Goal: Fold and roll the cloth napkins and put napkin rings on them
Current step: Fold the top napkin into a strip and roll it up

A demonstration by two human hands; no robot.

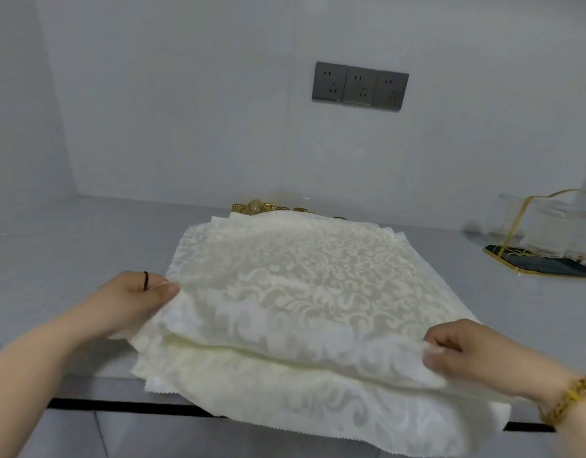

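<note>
A stack of cream damask cloth napkins (318,401) lies on the grey counter, its near edge hanging over the front. The top napkin (295,282) is lifted at its near edge. My left hand (133,299) pinches its near left corner between thumb and fingers. My right hand (466,352) pinches its near right corner. Several gold napkin rings (268,207) lie behind the stack by the wall, partly hidden by the cloth.
A gold wire holder (536,259) with white napkins and a dark base stands at the right. Three dark wall sockets (359,85) sit on the back wall. The grey counter (70,246) extends left; its front edge runs below the napkins.
</note>
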